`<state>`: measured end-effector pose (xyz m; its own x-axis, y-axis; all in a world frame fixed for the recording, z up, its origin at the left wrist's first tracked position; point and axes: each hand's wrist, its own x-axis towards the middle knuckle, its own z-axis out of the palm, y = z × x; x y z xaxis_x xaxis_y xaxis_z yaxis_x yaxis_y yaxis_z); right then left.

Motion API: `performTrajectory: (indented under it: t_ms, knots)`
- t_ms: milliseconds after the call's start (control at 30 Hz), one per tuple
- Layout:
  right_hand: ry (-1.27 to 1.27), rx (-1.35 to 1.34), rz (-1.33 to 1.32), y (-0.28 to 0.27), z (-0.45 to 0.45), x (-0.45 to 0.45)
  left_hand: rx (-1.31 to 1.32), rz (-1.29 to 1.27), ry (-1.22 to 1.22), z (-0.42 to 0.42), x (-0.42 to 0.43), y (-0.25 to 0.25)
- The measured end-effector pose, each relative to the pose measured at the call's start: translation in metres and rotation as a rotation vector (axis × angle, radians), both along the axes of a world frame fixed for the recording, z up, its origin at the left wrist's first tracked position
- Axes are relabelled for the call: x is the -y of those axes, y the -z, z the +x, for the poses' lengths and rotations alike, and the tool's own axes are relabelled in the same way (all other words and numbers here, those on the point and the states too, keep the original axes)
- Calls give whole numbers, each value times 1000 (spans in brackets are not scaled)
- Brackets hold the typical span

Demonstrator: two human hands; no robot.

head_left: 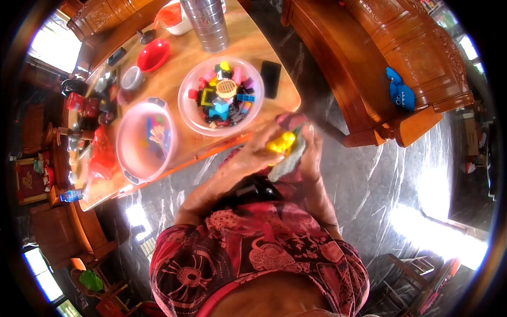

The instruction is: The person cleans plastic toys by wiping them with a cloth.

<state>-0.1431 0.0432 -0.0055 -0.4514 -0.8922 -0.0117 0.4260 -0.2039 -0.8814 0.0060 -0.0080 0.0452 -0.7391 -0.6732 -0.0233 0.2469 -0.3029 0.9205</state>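
My left hand (255, 151) is closed around a small yellow toy (281, 141) in front of my body, just off the table's edge. My right hand (312, 150) is closed on a grey-green cloth (289, 162), which lies against the toy and hangs down between my hands. The toy's exact shape is partly hidden by my fingers. Beyond my hands stands a clear round tub (183, 108) full of colourful toy blocks and other small toys. To its left, a pale pink basin (123, 150) holds a few toys, including a small hand-shaped piece (157, 134).
The wooden table (251, 39) also bears a black phone (270, 79), a red bowl (153, 55), a tall metal canister (207, 26), a small clear container (131, 77) and a red plastic bag (100, 153). A carved wooden bench (338, 58) with a blue toy (400, 91) stands right.
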Motion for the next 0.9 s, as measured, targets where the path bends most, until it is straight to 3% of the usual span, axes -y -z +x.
performTrajectory:
  t_ms: [33,167,333,533,733,900]
  knots:
    - [-46,141,28,2,-1,1,-7,-22,-32,-2,0,2]
    - [-11,188,28,3,1,6,1,-2,-85,-3,-2,6]
    - [-60,29,18,-21,3,1,-176,228,-54,1,0,5]
    - [-61,66,-133,-17,10,3,-220,308,-83,0,-1,4]
    - [67,321,-119,-23,26,-3,-254,322,-85,-2,-1,7]
    - [83,329,-66,-28,35,-15,-264,220,-136,-4,-3,2]
